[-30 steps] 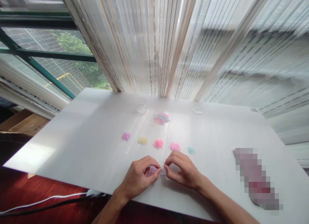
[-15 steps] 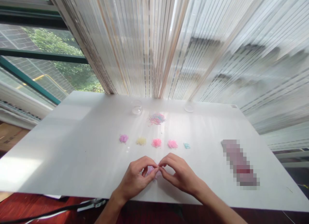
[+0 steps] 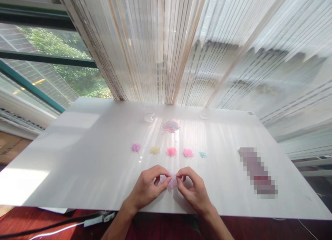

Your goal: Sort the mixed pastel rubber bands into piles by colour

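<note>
Above a pale purple pile of small loop-like pieces (image 3: 170, 184) near the table's front edge, both hands are pinched. My left hand (image 3: 150, 182) has thumb and forefinger pressed together at the pile's left. Facing it across a small gap, my right hand (image 3: 193, 184) pinches the same way. What either pinch holds is too small to make out. Beyond them runs a row of little heaps: purple (image 3: 136, 147), yellow (image 3: 155, 150), coral pink (image 3: 171, 151), light pink (image 3: 188, 153) and a smaller blue one (image 3: 203, 154). Behind these lies a larger mixed-colour heap (image 3: 171, 126).
A clear round container (image 3: 149, 115) and a shallow clear lid or dish (image 3: 204, 115) stand toward the back of the white table (image 3: 77, 157). A blurred-out long object (image 3: 258, 172) lies at right. Striped curtains (image 3: 155, 53) hang along the far edge. A cable (image 3: 95, 220) runs below the front edge.
My hands have moved apart: the fingertips met before, and now a small gap lies between them, the right hand having shifted right. The view has moved slightly.
</note>
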`<state>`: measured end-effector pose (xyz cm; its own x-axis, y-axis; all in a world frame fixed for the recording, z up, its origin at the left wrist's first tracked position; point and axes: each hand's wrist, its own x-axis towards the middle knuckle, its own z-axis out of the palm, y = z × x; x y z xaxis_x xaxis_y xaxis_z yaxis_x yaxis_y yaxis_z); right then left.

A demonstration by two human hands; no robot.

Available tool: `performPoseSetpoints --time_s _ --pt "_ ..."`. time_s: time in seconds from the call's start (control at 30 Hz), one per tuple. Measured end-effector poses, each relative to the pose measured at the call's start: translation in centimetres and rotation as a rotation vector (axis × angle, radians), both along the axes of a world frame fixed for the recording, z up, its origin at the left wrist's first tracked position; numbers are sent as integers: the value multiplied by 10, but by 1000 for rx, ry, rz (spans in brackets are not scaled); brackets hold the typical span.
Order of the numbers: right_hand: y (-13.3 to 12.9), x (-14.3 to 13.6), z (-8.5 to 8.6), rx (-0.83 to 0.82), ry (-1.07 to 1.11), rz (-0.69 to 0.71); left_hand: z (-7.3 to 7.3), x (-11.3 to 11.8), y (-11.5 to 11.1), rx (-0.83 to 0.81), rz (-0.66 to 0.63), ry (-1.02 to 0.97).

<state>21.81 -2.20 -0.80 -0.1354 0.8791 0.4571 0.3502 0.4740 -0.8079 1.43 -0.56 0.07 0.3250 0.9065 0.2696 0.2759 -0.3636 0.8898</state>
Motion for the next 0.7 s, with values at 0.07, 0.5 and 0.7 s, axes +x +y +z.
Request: performPoseSetpoints --time_s 0.07,0.5,0.7 --pt "0 6 1 9 -29 -30 3 -4 4 28 41 18" --pt "-7 26 -10 2 -147 -124 20 -25 39 87 296 127" --pt "-5 28 -12 -38 -157 -89 8 -36 51 105 396 273"
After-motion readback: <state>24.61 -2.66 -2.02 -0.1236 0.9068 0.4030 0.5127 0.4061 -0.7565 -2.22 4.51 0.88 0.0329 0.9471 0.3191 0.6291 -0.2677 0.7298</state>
